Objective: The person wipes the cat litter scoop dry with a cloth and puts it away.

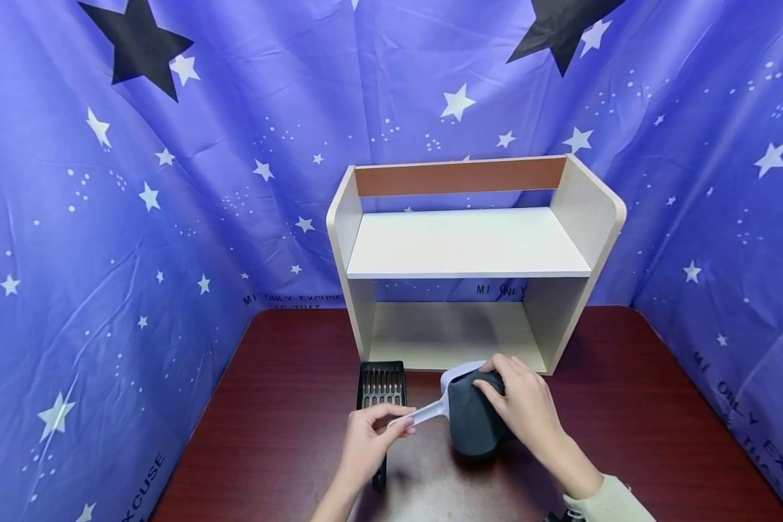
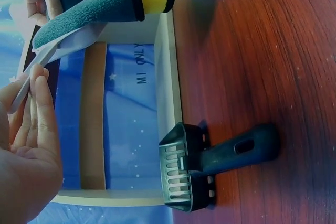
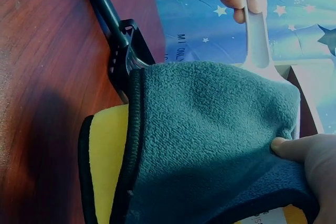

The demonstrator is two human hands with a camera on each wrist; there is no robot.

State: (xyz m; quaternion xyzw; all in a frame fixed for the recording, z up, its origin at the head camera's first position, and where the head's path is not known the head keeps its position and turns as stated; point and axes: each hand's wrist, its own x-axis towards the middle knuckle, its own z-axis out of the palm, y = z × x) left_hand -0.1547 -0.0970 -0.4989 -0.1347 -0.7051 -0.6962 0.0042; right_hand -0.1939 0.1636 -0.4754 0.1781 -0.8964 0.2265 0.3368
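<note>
In the head view my left hand pinches the handle of a white plastic scoop between thumb and fingers. A grey-green cloth with a yellow underside and black edging drapes over the scoop's head and hides most of it. My right hand grips cloth and scoop head together at the far edge; in the right wrist view the thumb presses into the cloth. Beside the left hand, a black slotted scoop rests on the table, its handle toward the front.
A pale wooden two-tier shelf stands behind the hands at the table's back edge. The dark red table extends to both sides. Blue star-patterned curtains enclose it. A dark object shows partly near the right sleeve.
</note>
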